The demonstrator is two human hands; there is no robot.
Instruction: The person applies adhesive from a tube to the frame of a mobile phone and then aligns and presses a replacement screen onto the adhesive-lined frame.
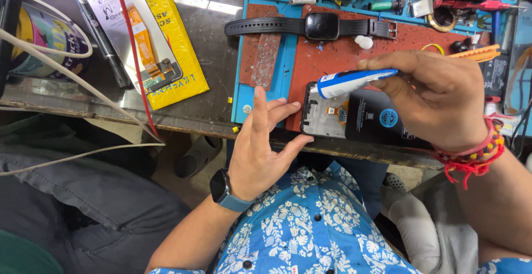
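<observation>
While the right hand (438, 99) is pinching a white-and-blue glue tube (354, 81) in a closed grip, nozzle pointing away from the palm toward the phone's upper left corner, the left hand (260, 146) is lying open and flat, fingers spread, holding nothing, fingertips touching the opened phone (360, 120) at its left edge. The phone is sitting back-off on the red mat (332, 57) at the bench (210, 57) edge, directly under the tube. It looks like the glue-laying step, with the nozzle just at the frame. The next move probably calls for a light steady squeeze and slow travel along the frame, left hand bracing. A smartwatch (316, 27) is lying beyond the grip, well apart.
</observation>
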